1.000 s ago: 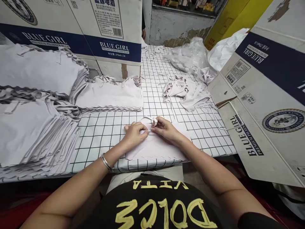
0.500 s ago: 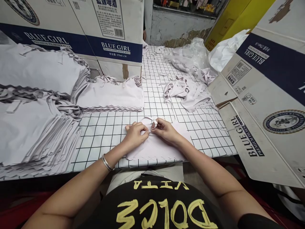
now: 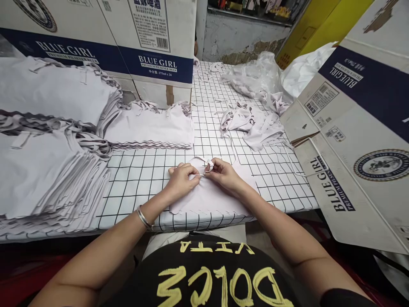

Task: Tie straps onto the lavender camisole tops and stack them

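Note:
A flat white cloth piece (image 3: 212, 198) with a scalloped lower edge lies at the near edge of the checked table (image 3: 143, 172). My left hand (image 3: 181, 179) rests on its upper left part, fingers curled and pinched on a thin white strap (image 3: 202, 160) that loops up from the cloth. My right hand (image 3: 223, 172) is closed on the same strap at its right end, fingertips almost touching the left hand's. A metal bangle sits on my left wrist.
Tall stacks of the same white pieces (image 3: 47, 170) fill the left side, with a lower stack (image 3: 150, 128) behind my hands. Loose cloth scraps (image 3: 252, 123) and crumpled plastic (image 3: 255, 74) lie at the back right. Blue Girl beer cartons (image 3: 153, 47) stand behind, another carton (image 3: 358, 140) leans at right.
Both hands stay pinched on the strap in nearly the same spot; only small finger shifts. The view has tilted slightly.

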A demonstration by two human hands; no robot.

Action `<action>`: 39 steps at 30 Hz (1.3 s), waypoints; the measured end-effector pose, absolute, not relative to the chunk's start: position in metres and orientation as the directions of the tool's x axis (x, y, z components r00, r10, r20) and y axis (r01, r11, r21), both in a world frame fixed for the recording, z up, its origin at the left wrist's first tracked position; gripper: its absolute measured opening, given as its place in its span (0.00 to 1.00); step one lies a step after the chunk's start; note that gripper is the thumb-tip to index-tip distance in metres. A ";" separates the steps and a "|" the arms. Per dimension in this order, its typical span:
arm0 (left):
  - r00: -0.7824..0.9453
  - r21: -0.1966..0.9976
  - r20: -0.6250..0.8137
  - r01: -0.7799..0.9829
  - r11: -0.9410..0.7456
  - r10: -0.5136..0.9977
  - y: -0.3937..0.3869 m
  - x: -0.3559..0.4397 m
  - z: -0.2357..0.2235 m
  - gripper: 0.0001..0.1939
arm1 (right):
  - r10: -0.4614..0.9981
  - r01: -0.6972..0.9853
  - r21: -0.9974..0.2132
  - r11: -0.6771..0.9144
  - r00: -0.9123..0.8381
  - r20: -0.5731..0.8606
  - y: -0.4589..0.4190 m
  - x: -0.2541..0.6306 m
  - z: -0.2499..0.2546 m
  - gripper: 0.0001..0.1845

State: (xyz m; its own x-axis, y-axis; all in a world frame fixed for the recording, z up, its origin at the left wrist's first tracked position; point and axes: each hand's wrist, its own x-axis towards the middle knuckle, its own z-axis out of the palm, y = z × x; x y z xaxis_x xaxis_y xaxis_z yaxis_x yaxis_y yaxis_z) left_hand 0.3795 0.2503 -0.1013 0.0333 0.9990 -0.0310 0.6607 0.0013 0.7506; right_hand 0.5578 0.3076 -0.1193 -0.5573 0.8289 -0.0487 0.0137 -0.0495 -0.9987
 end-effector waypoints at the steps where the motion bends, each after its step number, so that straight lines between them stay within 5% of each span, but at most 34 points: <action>1: 0.033 0.751 -0.033 0.660 0.003 0.999 0.250 0.380 -0.101 0.06 | 0.829 0.019 -0.999 -0.036 -0.557 -0.041 0.308 0.558 -0.120 0.13; 16: 0.047 0.761 -0.042 0.648 0.001 0.998 0.250 0.381 -0.103 0.06 | 0.866 -0.044 -0.998 -0.051 -0.499 -0.022 0.302 0.547 -0.118 0.13; 31: 0.032 0.760 -0.013 0.650 -0.011 0.999 0.249 0.377 -0.099 0.07 | 0.863 0.077 -0.997 0.007 -0.504 -0.033 0.303 0.552 -0.116 0.14; 39: 0.066 0.750 -0.042 0.662 -0.012 0.997 0.248 0.377 -0.099 0.07 | 0.875 -0.020 -0.998 -0.067 -0.481 -0.049 0.299 0.544 -0.120 0.15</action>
